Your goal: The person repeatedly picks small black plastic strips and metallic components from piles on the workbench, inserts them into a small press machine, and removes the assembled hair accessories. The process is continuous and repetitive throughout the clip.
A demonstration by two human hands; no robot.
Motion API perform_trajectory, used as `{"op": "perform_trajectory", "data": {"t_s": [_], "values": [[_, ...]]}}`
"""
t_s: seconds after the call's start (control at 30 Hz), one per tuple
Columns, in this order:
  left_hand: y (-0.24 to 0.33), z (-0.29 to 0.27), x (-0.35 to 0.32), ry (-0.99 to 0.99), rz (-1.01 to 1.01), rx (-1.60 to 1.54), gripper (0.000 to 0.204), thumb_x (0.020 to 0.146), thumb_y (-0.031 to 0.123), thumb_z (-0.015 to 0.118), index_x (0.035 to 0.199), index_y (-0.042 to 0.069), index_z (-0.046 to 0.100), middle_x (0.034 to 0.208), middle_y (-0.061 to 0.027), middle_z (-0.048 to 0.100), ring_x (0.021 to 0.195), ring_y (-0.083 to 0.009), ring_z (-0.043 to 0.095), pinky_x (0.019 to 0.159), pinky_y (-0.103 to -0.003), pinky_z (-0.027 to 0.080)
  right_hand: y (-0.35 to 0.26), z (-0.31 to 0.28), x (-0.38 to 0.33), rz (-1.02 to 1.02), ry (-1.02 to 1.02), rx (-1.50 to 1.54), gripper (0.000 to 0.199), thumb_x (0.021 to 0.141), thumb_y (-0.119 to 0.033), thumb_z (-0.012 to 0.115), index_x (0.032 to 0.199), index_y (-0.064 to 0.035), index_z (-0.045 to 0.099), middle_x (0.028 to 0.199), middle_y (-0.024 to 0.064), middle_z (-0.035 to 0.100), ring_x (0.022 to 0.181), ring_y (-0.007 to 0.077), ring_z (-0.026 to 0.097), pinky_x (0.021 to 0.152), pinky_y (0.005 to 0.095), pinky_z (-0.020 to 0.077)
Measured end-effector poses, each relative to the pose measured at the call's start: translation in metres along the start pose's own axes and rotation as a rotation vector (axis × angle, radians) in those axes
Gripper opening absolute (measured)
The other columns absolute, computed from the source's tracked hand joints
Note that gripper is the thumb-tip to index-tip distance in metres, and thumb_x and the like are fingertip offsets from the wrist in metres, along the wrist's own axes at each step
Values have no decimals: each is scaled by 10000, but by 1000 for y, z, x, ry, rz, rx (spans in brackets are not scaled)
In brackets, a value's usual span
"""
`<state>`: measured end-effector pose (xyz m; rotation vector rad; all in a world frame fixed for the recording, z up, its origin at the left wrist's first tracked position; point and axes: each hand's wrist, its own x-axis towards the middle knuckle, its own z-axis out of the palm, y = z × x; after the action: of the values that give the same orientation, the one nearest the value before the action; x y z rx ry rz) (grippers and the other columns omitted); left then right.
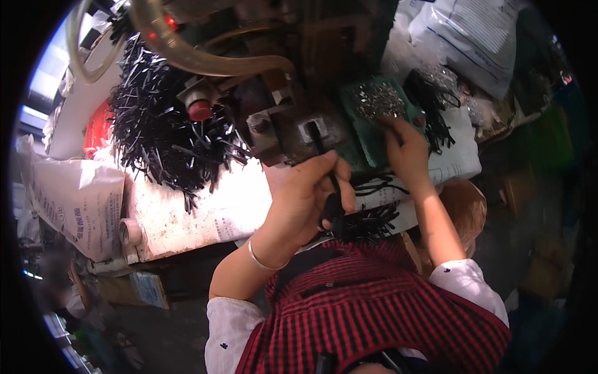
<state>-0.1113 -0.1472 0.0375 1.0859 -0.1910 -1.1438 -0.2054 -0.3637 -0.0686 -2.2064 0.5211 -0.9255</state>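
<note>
My left hand [309,193] is closed around a bundle of thin black strips [364,219]. One strip sticks up from the fist into the slot of a small metal press [311,132]. My right hand [405,146] reaches forward to a green tray [367,140] of small shiny metal pieces [377,100]. Its fingertips rest in the pieces, and what they pinch is hidden. A bracelet sits on my left wrist.
A big heap of black strips [165,134] lies left of the press. A clear hose [205,59] arcs over the machine, next to a red knob [200,110]. White printed sacks [78,199] sit at left and top right [473,31]. More black strips [436,115] lie beside the tray.
</note>
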Motion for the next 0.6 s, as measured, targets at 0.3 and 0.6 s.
{"op": "perform_trajectory", "data": {"t_s": [0.3,0.6], "values": [[-6,-5,3,-17,18,-54,372,1097,338,393,991,46,600,669,-183,684,417,-150,507,364,-230,353,9,-11,7,-47,-117,-262,188,822,-136,730,991,-55,719,971,132,677,988,354,631,865,439,501],[-40,-50,-20,-67,297,345,252,1048,257,600,1094,17,659,903,-93,748,773,-120,697,621,-245,548,18,9,-4,-127,-81,-433,82,894,-66,657,956,-14,649,977,189,668,924,414,631,838,475,495]]}}
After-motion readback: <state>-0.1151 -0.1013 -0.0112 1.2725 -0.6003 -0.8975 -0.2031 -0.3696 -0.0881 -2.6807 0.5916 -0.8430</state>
